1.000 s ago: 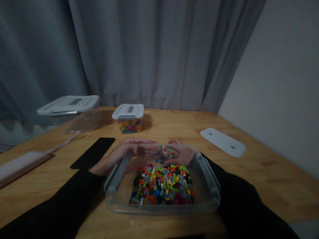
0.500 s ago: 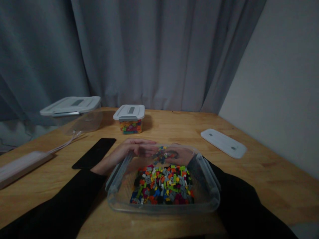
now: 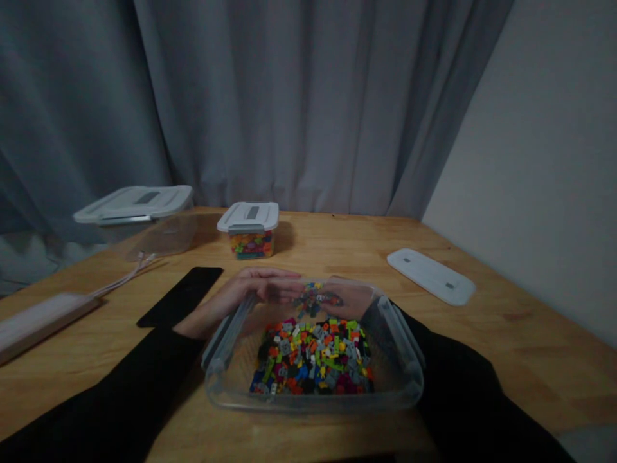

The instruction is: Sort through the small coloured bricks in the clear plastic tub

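Observation:
A clear plastic box [image 3: 308,404] stands in front of me, with many small colourful toy bricks [image 3: 313,363] heaped on its bottom. My forearms in black sleeves pass on either side of it. Beyond its far wall, my left hand [image 3: 250,288] has its fingers bent together and pointing right. My right hand [image 3: 349,299] shows only through the plastic, its fingers closed at a dark and red brick piece [image 3: 329,298]. Between both hands is a cluster of bricks [image 3: 311,301]. Whether it is joined or loose is blurred by the wall.
A small lidded box of bricks [image 3: 251,246] stands farther back, beside a larger lidded clear box [image 3: 164,238] at left. A black phone [image 3: 182,297] and a white power strip [image 3: 43,321] with cable lie left. A white lid [image 3: 429,275] lies right.
The whole view has shifted very slightly, with things appearing a little farther left. My hands stay behind the box, with only a slight movement at the brick cluster.

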The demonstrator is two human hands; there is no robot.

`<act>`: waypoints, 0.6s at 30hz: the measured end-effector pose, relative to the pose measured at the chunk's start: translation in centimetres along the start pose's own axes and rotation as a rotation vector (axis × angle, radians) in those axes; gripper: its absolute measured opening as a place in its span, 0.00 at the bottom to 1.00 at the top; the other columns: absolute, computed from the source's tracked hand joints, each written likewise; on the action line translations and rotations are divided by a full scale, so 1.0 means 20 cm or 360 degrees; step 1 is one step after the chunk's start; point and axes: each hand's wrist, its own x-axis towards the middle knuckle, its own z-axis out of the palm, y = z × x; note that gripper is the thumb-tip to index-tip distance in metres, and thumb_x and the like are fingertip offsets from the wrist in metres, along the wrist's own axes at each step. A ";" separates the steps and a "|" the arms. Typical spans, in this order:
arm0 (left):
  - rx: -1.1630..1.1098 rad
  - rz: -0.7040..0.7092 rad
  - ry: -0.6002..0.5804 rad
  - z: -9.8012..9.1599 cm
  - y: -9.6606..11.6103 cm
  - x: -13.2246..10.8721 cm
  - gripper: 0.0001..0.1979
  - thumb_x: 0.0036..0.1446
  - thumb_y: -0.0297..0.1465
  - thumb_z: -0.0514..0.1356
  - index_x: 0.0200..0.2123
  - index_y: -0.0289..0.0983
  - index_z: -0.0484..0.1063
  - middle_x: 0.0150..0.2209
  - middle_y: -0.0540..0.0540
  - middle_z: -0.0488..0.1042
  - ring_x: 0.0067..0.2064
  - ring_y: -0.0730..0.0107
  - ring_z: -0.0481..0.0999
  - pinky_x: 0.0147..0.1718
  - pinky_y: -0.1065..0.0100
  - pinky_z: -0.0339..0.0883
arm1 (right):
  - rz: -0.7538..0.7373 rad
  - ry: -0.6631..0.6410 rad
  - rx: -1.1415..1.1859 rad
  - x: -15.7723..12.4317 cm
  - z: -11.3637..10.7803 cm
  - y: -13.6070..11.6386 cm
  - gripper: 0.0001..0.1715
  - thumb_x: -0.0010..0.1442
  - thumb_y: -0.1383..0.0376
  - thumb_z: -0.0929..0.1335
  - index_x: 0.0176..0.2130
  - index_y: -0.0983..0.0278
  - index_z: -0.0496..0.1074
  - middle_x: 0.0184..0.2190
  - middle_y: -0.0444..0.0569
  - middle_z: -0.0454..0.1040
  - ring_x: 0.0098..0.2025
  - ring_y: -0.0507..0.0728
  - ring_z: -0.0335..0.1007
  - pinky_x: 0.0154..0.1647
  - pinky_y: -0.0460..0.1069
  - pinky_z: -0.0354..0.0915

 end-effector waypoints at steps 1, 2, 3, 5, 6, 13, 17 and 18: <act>0.0004 -0.0004 0.0003 0.00 0.00 0.00 0.32 0.39 0.20 0.56 0.48 0.39 0.85 0.53 0.41 0.83 0.57 0.47 0.80 0.59 0.47 0.71 | -0.0040 -0.0034 -0.0014 0.01 0.00 0.00 0.12 0.63 0.62 0.72 0.48 0.56 0.81 0.44 0.48 0.82 0.47 0.59 0.78 0.49 0.50 0.72; 0.0007 -0.0008 0.0009 0.00 0.00 0.00 0.32 0.39 0.20 0.56 0.49 0.38 0.85 0.53 0.41 0.83 0.57 0.47 0.80 0.59 0.46 0.70 | -0.0088 -0.0077 -0.0027 0.01 0.00 0.01 0.13 0.64 0.62 0.72 0.49 0.58 0.81 0.44 0.50 0.82 0.46 0.59 0.78 0.49 0.51 0.72; 0.0008 -0.0014 0.0012 0.00 0.00 0.00 0.32 0.39 0.20 0.56 0.49 0.38 0.85 0.53 0.41 0.83 0.57 0.47 0.80 0.60 0.46 0.70 | -0.0132 -0.0116 -0.0037 0.02 0.00 0.01 0.14 0.65 0.62 0.71 0.50 0.59 0.81 0.45 0.51 0.82 0.46 0.60 0.78 0.49 0.52 0.72; -0.0007 -0.0028 0.0024 0.00 0.00 0.00 0.32 0.40 0.21 0.56 0.48 0.39 0.85 0.53 0.42 0.83 0.57 0.47 0.80 0.60 0.47 0.69 | -0.0163 -0.0152 -0.0065 0.03 0.00 0.02 0.15 0.65 0.63 0.70 0.51 0.61 0.80 0.45 0.53 0.81 0.46 0.61 0.78 0.49 0.53 0.71; -0.0022 -0.0036 0.0030 0.01 0.00 0.00 0.31 0.40 0.21 0.56 0.48 0.40 0.85 0.53 0.42 0.83 0.57 0.48 0.80 0.60 0.48 0.69 | -0.0173 -0.0175 -0.0081 0.04 -0.01 0.02 0.16 0.65 0.63 0.70 0.51 0.62 0.80 0.46 0.53 0.81 0.46 0.61 0.78 0.48 0.53 0.71; -0.0044 -0.0021 -0.0013 0.00 -0.01 0.01 0.31 0.39 0.21 0.57 0.48 0.40 0.85 0.53 0.42 0.83 0.56 0.48 0.81 0.58 0.51 0.71 | -0.0154 -0.0240 -0.0148 0.04 -0.04 -0.01 0.16 0.64 0.65 0.69 0.51 0.60 0.79 0.45 0.52 0.82 0.46 0.62 0.78 0.46 0.52 0.70; -0.0008 0.0002 -0.0012 -0.01 -0.01 0.01 0.31 0.38 0.21 0.57 0.48 0.38 0.86 0.53 0.40 0.83 0.56 0.46 0.81 0.57 0.50 0.72 | -0.0159 -0.0290 -0.0140 0.04 -0.06 -0.02 0.18 0.62 0.65 0.71 0.51 0.60 0.79 0.44 0.52 0.82 0.44 0.62 0.77 0.44 0.52 0.69; -0.0004 0.0004 -0.0007 -0.01 -0.01 0.01 0.31 0.39 0.21 0.57 0.48 0.38 0.85 0.53 0.40 0.83 0.56 0.46 0.81 0.57 0.49 0.72 | -0.0167 -0.0306 -0.0131 0.05 -0.07 -0.01 0.17 0.62 0.65 0.71 0.51 0.60 0.80 0.44 0.52 0.82 0.44 0.61 0.77 0.44 0.52 0.68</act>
